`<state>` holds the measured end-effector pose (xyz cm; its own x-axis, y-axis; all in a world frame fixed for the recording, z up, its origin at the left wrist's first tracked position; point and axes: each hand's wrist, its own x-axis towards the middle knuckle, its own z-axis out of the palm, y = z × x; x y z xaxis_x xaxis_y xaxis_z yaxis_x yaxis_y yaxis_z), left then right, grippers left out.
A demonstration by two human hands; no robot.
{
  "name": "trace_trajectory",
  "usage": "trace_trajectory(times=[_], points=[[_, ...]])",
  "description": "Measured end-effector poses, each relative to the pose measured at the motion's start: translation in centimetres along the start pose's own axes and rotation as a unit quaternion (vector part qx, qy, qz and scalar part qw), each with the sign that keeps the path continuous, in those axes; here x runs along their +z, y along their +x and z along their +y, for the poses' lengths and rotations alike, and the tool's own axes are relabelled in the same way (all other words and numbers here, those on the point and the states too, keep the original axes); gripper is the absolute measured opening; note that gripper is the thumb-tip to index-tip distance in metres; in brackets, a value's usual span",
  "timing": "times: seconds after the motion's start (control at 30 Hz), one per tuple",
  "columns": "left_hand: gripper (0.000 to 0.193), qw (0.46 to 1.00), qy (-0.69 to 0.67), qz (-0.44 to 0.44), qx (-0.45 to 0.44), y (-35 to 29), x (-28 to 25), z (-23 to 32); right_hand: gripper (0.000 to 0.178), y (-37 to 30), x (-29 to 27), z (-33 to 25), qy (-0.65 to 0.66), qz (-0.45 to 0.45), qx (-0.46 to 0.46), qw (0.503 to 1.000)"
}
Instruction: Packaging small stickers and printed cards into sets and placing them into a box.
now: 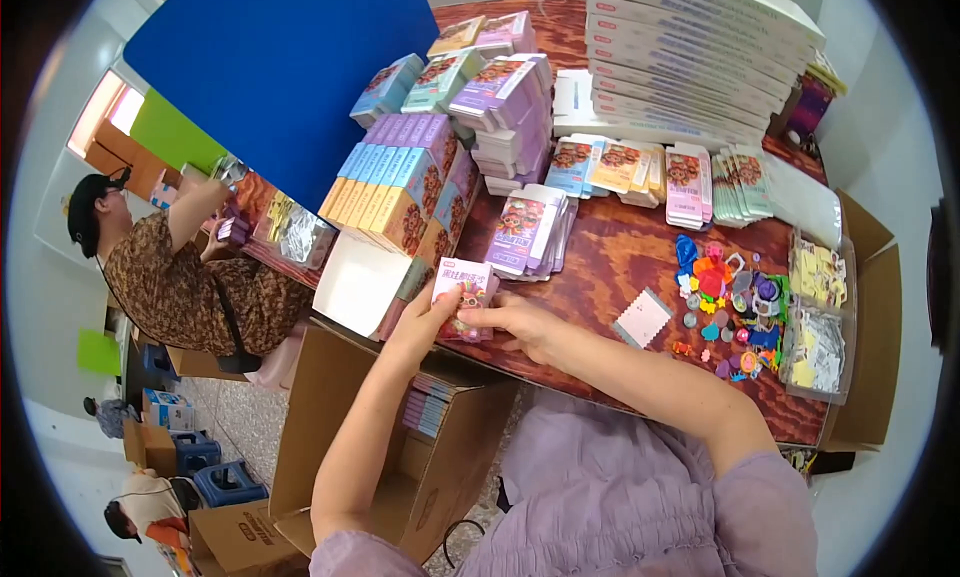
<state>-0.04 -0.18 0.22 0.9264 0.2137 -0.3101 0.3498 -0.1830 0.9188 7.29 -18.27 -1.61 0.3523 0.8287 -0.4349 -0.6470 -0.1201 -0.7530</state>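
Observation:
Both my hands hold a small pink printed box [462,275] at the table's near edge. My left hand [428,319] grips its left side, thumb across the front. From the right, my right hand [515,324] closes on its lower right part, and its fingertips behind the box are hidden. Just beyond lies a pile of flat purple cartons [527,231]. To the left, a white open tray [362,282] stands beside a stacked block of coloured boxes [395,192]. A pale pink card with a scalloped edge [643,317] lies to the right of my hands.
Colourful small trinkets [725,302] are spread at the right, beside a clear bin of silver and yellow packets [817,317]. Tall white box stacks [690,62] stand at the back. A blue panel [280,77] rises at left; a co-worker [180,267] sits beyond. An open carton [400,447] is below.

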Motion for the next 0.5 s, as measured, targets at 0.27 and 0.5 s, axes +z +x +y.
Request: trace_trajectory(times=[0.27,0.5], points=[[0.069,0.973,-0.132,-0.164,-0.099,0.6,-2.2,0.8,0.075,1.4,-1.2,0.4,0.047,-0.047,-0.009,0.998],[0.127,0.984,-0.143,-0.01,0.108,-1.9,3.5,-3.7,0.12,-1.0,-4.2,1.3,-0.184,-0.057,-0.193,0.962]])
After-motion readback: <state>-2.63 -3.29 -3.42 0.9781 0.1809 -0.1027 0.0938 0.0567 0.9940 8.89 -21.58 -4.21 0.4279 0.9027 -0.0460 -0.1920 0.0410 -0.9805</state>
